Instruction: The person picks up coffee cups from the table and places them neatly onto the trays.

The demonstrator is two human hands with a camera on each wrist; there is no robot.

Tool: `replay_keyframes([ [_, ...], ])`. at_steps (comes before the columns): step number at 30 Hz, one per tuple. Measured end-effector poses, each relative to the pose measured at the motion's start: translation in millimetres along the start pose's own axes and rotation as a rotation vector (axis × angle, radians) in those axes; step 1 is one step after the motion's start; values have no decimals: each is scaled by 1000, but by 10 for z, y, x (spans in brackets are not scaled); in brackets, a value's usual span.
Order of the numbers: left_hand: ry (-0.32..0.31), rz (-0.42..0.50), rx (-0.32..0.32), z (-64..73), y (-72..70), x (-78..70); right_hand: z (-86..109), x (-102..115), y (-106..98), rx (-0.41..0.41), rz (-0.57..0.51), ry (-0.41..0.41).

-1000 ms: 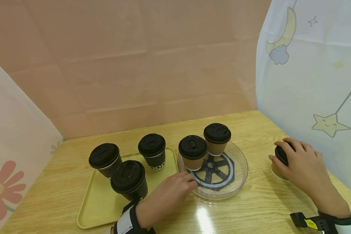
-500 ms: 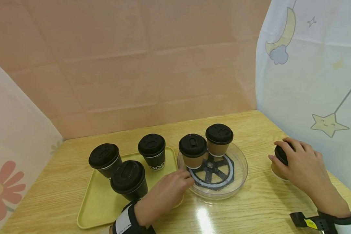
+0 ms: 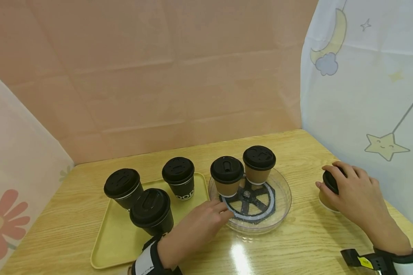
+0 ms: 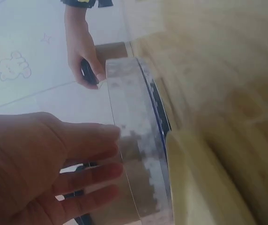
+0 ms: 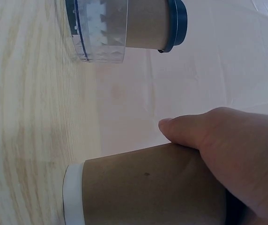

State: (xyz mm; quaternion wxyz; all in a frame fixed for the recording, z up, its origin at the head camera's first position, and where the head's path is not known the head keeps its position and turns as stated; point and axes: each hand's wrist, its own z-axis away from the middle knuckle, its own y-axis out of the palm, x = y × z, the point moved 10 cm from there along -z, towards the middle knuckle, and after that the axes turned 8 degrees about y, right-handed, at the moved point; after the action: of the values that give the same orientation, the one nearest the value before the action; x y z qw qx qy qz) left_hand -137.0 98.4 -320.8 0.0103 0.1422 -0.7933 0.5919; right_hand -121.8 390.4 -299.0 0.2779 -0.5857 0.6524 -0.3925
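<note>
My left hand reaches to the near left side of a clear round turntable. In the left wrist view its fingers are fairly straight, with the fingertips at the clear rim; firm contact is hard to tell. On the turntable stand two brown paper coffee cups with black lids, the left cup and the rear cup. At the far right my right hand grips another brown coffee cup round its black lid from above. That cup stands upright on the table.
A yellow tray lies left of the turntable, its edge close beside the rim. Several black lidded cups stand on it, among them a front cup near my left forearm. A white printed sheet rises beside my right hand.
The turntable's cups have shifted clockwise: the left one slightly away from me, the rear one to the right. My left hand drew back left, then came right again. The right hand stays put.
</note>
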Motion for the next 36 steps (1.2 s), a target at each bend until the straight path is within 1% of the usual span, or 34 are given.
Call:
replay_keyframes([
  [2, 31, -4, -30, -10, -29, -62, -1, 1, -4, -3, -1, 1],
  [4, 52, -16, -47, -20, -42, -110, 1, 2, -7, -7, -4, 1],
  [7, 56, -17, -37, -27, -19, -141, 5, 3, -12, -13, -9, -1],
  [12, 25, 6, -8, -20, 18, -108, 4, 6, -10, -16, -6, -6],
  [18, -11, -17, 2, 4, 38, -20, 7, 1, -3, -5, -2, 3],
  [22, -10, -5, -23, 10, 30, -4, 6, 1, -4, -5, -1, 0],
  [25, -6, 6, -31, 8, 30, -3, 8, -3, -5, -4, -1, 3],
  [31, -8, 9, -21, 6, 47, -1, 8, -18, -19, 0, 4, 41],
  [36, -11, 9, -15, 11, 50, -3, 5, -49, -94, -7, -30, 91],
])
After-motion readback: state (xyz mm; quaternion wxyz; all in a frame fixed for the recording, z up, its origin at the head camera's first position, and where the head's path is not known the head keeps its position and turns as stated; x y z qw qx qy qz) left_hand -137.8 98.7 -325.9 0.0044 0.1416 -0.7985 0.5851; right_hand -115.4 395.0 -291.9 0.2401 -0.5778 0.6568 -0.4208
